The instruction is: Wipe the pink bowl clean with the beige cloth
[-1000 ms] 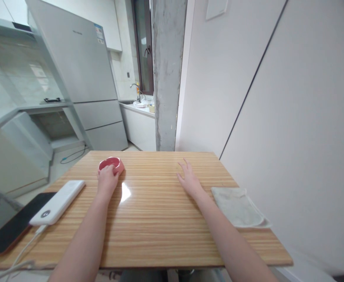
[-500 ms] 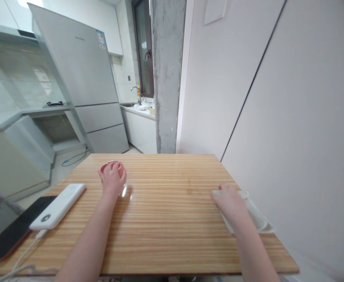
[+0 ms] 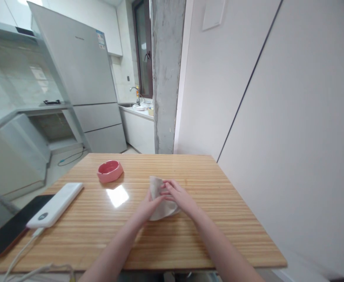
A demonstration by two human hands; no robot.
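Over the middle of the wooden table, my left hand (image 3: pixel 148 204) and my right hand (image 3: pixel 180 196) come together around a pale folded cloth (image 3: pixel 160 211). My left hand grips its left side, the thumb lying across the front. The fingers of my right hand close on the cloth's right side, their tips partly hidden in its folds. One part of the cloth stands up between the hands, and the rest hangs toward the tabletop. The pink ashtray (image 3: pixel 110 172) sits apart from both hands, toward the back left.
A white power bank (image 3: pixel 56 205) with a white cable (image 3: pixel 20 252) plugged in lies on the left of the wooden table (image 3: pixel 225 235). It partly overlaps a dark flat phone-like slab (image 3: pixel 10 227). A pale wall (image 3: pixel 263 137) stands along the right side; a fridge (image 3: pixel 75 66) is beyond.
My left hand has let go of the pink ashtray and moved right to the cloth. My right hand has carried the cloth from the table's right side to the middle.
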